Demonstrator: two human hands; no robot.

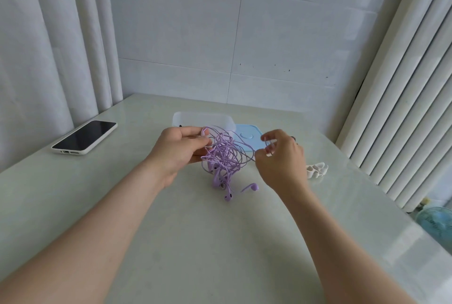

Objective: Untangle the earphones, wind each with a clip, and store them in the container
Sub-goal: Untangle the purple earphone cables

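Observation:
A tangle of purple earphones (223, 157) hangs between my two hands above the pale table (186, 242). My left hand (179, 151) grips the left side of the tangle, thumb and fingers curled round the cords. My right hand (278, 157) pinches a purple cord at its fingertips and holds it out to the right. Several earbuds dangle low; one earbud (252, 186) rests on the table. Behind the tangle stands a clear plastic container (195, 118), with its light blue lid (249, 135) lying beside it. White clips (316, 169) lie just right of my right hand.
A phone (84, 138) in a white case lies face up at the table's left. Curtains hang on the left and right, and a tiled wall is behind the table. A blue fan (437, 223) stands on the floor past the table's right edge.

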